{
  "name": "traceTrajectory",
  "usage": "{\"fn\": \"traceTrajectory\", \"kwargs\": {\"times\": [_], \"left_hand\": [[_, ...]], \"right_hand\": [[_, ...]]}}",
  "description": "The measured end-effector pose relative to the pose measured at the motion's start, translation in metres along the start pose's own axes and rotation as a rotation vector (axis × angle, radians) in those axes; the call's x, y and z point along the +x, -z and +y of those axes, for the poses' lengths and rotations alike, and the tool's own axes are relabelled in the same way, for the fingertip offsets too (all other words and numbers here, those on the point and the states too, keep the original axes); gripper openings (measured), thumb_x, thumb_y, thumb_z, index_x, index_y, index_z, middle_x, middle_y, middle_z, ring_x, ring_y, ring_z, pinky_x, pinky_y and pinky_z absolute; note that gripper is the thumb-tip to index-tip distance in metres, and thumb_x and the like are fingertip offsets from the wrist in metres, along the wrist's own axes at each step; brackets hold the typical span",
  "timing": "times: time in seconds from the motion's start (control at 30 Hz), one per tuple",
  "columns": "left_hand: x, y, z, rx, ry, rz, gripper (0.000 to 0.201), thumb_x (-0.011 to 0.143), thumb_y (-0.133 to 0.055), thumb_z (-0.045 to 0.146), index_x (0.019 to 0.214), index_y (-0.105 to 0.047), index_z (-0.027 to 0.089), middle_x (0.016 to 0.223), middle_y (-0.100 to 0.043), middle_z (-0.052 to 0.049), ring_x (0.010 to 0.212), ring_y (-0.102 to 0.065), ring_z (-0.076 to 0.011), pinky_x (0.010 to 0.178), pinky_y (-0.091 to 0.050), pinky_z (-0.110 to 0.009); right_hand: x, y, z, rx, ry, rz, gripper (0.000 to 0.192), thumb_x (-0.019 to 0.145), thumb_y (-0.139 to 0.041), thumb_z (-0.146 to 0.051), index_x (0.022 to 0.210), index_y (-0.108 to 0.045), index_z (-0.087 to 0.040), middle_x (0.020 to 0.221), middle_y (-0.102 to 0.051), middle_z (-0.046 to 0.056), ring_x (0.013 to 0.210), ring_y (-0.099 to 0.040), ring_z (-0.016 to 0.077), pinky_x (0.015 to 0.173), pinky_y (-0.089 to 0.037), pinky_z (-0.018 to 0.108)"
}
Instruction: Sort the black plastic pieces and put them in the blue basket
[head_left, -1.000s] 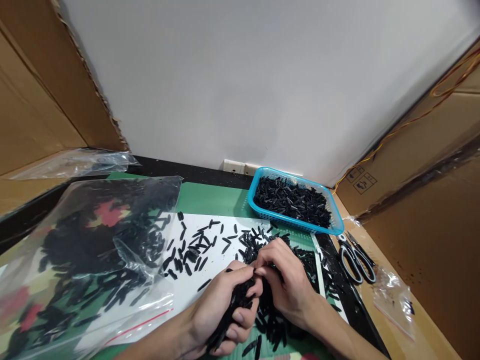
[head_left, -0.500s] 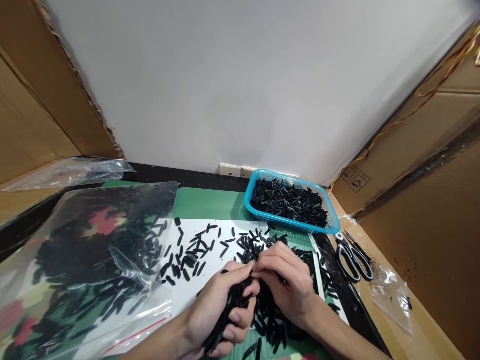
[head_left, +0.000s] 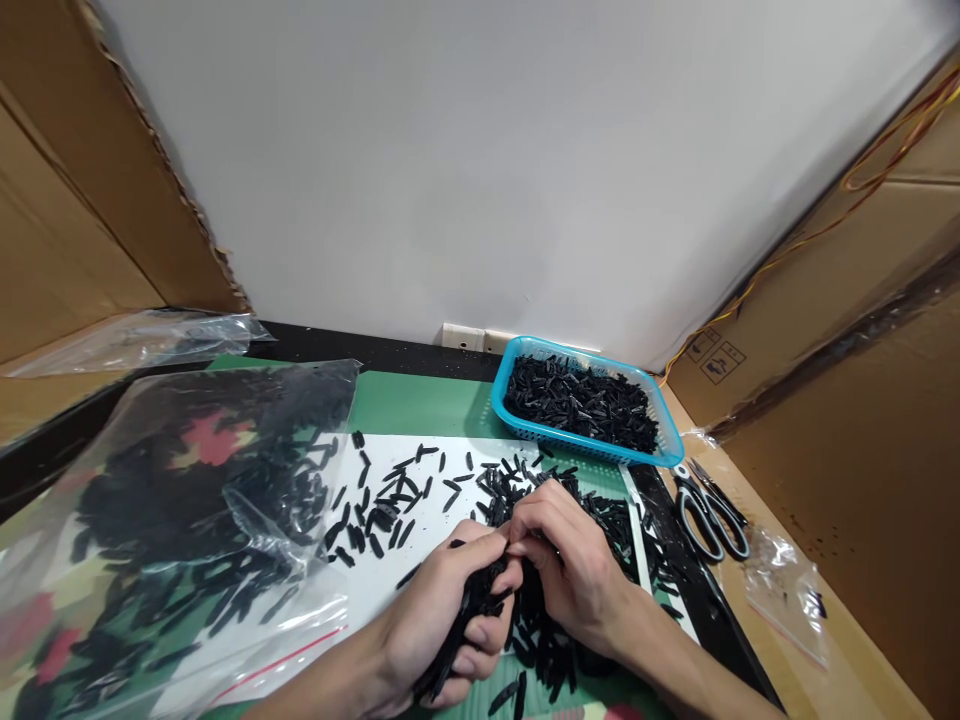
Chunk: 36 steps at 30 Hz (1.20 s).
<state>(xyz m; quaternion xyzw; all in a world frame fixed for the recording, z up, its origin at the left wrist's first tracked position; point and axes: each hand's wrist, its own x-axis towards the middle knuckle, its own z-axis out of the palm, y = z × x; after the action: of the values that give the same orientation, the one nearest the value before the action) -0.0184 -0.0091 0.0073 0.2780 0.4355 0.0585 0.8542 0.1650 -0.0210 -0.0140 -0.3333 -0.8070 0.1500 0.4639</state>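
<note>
Gripping slim black plastic pieces, left hand fingers curled; right hand seemingly pinching one.

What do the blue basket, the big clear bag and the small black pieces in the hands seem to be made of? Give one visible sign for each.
Blue basket: probably moulded plastic; bright even colour, perforated wall.
Clear bag: thin glossy plastic film; see-through, creased, shiny highlights.
Black pieces, gripped in the left hand and touched by the right hand: likely matte plastic or rubber; uniform shape, dull surface. Too small to be sure.
</note>
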Motion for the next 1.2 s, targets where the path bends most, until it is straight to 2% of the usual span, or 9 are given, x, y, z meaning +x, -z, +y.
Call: {"fn": "traceTrajectory", "kwargs": {"times": [0.2, 0.43, 0.57, 0.67, 0.77, 0.9, 1.03, 1.2], "left_hand": [[0.003, 0.006, 0.004, 0.013, 0.004, -0.007, 0.058, 0.073, -0.061, 0.078, 0.076, -0.037, 0.025, 0.050, -0.034, 0.008, 0.040, -0.021, -0.0058, 0.031, -0.015, -0.012], [0.002, 0.005, 0.007, 0.054, -0.031, -0.009, 0.059, 0.072, -0.062, 0.078, 0.073, -0.037, 0.024, 0.047, -0.033, 0.009, 0.039, -0.022, -0.0050, 0.032, -0.014, -0.011], [0.005, 0.000, 0.002, 0.060, -0.223, -0.033, 0.062, 0.079, -0.063, 0.080, 0.075, -0.039, 0.024, 0.047, -0.036, 0.009, 0.039, -0.022, -0.0041, 0.031, -0.017, -0.011], [0.006, -0.001, 0.003, 0.010, -0.391, 0.042, 0.059, 0.084, -0.065, 0.077, 0.076, -0.040, 0.024, 0.048, -0.038, 0.010, 0.038, -0.020, -0.0033, 0.031, -0.018, -0.011], [0.002, 0.000, 0.010, -0.097, -0.475, 0.096, 0.054, 0.089, -0.064, 0.070, 0.075, -0.041, 0.023, 0.048, -0.037, 0.009, 0.038, -0.022, -0.0043, 0.031, -0.017, -0.010], [-0.006, 0.004, 0.017, -0.179, -0.412, -0.073, 0.050, 0.094, -0.060, 0.065, 0.074, -0.042, 0.023, 0.047, -0.036, 0.009, 0.036, -0.021, -0.0062, 0.026, -0.020, -0.013], [-0.008, 0.006, 0.013, -0.187, -0.317, -0.258, 0.048, 0.098, -0.056, 0.063, 0.073, -0.043, 0.023, 0.045, -0.035, 0.008, 0.036, -0.022, -0.0069, 0.026, -0.021, -0.013], [-0.007, 0.006, 0.007, -0.181, -0.287, -0.428, 0.047, 0.102, -0.051, 0.059, 0.073, -0.046, 0.022, 0.045, -0.036, 0.008, 0.035, -0.024, -0.0070, 0.027, -0.025, -0.013]], "right_hand": [[-0.002, 0.003, 0.002, 0.019, 0.005, -0.075, 0.017, 0.104, -0.046, -0.004, 0.102, -0.051, -0.020, 0.093, -0.059, 0.005, 0.087, -0.053, 0.0180, 0.077, -0.048, 0.031], [-0.001, 0.003, 0.000, 0.001, 0.044, -0.060, 0.018, 0.104, -0.047, -0.003, 0.101, -0.050, -0.020, 0.093, -0.059, 0.005, 0.086, -0.052, 0.0184, 0.076, -0.047, 0.031], [0.002, 0.006, -0.002, -0.056, 0.058, -0.060, 0.018, 0.104, -0.046, -0.003, 0.101, -0.050, -0.020, 0.092, -0.060, 0.006, 0.085, -0.052, 0.0190, 0.075, -0.047, 0.031], [0.002, 0.007, -0.003, -0.088, 0.078, -0.046, 0.017, 0.104, -0.046, -0.003, 0.102, -0.052, -0.019, 0.092, -0.061, 0.007, 0.084, -0.052, 0.0192, 0.074, -0.048, 0.032], [0.002, 0.006, -0.002, -0.068, 0.086, 0.001, 0.017, 0.104, -0.048, -0.003, 0.103, -0.054, -0.019, 0.092, -0.061, 0.006, 0.084, -0.053, 0.0184, 0.075, -0.049, 0.031], [0.000, 0.007, 0.000, -0.048, 0.072, 0.061, 0.017, 0.103, -0.054, -0.002, 0.105, -0.058, -0.018, 0.094, -0.064, 0.006, 0.086, -0.056, 0.0171, 0.077, -0.050, 0.030], [0.002, 0.013, -0.001, -0.070, 0.075, 0.073, 0.018, 0.102, -0.054, -0.001, 0.107, -0.060, -0.018, 0.096, -0.067, 0.007, 0.087, -0.058, 0.0177, 0.079, -0.050, 0.031], [0.005, 0.019, -0.003, -0.060, 0.054, 0.086, 0.015, 0.102, -0.052, -0.005, 0.107, -0.060, -0.017, 0.094, -0.065, 0.007, 0.085, -0.058, 0.0188, 0.077, -0.051, 0.032]]}}
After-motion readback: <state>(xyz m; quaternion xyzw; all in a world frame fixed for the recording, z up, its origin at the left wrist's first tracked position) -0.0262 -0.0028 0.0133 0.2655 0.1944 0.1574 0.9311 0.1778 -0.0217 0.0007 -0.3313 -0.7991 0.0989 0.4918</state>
